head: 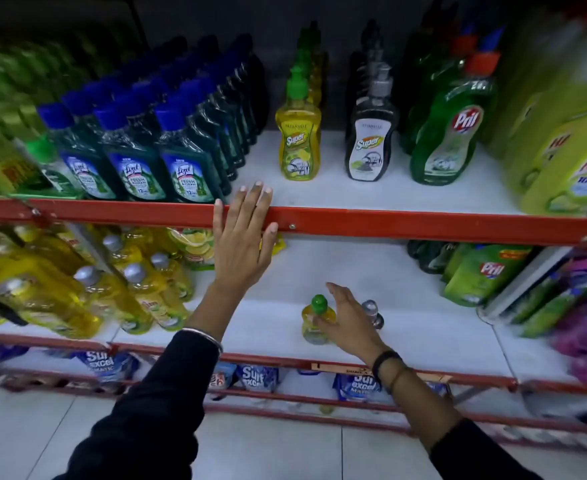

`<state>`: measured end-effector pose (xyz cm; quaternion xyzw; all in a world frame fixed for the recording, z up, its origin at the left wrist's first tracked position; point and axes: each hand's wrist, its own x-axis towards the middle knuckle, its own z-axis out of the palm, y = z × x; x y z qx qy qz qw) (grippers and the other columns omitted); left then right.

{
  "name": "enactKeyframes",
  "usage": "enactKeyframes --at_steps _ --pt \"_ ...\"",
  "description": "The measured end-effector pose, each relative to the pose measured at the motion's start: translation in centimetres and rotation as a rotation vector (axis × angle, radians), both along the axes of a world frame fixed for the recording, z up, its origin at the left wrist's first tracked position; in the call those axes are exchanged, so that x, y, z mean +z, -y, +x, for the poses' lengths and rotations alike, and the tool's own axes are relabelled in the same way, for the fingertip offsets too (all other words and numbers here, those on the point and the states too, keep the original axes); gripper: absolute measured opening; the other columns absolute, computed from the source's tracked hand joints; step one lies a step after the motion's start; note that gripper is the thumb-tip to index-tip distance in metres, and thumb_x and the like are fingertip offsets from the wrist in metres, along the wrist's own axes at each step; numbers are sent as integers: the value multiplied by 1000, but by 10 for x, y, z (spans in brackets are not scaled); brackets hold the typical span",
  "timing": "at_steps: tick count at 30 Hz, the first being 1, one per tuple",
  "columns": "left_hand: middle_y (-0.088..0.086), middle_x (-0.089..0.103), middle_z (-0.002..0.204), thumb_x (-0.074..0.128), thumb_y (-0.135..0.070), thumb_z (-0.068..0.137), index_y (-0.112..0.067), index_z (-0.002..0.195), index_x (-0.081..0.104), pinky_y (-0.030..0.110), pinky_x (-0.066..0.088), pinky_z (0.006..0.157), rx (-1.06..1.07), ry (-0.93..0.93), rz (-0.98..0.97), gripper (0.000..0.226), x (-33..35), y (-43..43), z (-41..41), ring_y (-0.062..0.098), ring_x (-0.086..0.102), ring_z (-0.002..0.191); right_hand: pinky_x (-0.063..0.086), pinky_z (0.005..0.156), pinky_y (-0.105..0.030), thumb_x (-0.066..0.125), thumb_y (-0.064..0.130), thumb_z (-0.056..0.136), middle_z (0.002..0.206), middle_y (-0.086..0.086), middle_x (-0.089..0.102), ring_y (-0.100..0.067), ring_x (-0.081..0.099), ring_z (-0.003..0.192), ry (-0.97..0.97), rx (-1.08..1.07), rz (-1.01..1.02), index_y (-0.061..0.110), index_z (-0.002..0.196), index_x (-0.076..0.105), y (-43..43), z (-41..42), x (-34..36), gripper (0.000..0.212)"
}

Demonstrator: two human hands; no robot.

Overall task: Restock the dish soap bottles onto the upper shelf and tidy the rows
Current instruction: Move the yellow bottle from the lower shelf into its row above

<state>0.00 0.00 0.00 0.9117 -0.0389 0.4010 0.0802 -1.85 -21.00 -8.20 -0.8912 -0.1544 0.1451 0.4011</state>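
On the upper shelf (371,194), a smooth white board behind a red metal rail (389,225), glossy dish soap stands in rows: blue-capped dark green bottles (184,161), a fat green Pril bottle (448,133), a waisted yellow pump bottle (298,133), a grey one (371,133). My left hand (243,244) lies flat on the rail, fingers spread, gripping nothing. One shelf lower, my right hand (349,315) hovers open, fingertips touching a small yellow bottle (314,322) beside a small dark bottle (373,311).
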Motion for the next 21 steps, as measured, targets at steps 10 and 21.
enactKeyframes --at_steps 10,21 --pt "3 52 142 31 -37 102 -20 141 41 39 5 119 105 232 126 45 -19 -8 25 20 38 135 47 87 -35 58 -1 77 117 -18 61 -35 58 108 -18 -184 -58 6 111 53 -24 7 -44 35" --pt "-1 41 144 30 -38 101 -21 141 38 38 3 119 123 309 162 44 -22 -10 33 21 36 134 49 77 -18 82 14 69 96 3 69 -4 63 85 17 -215 345 21 100 61 -4 -6 -8 38"
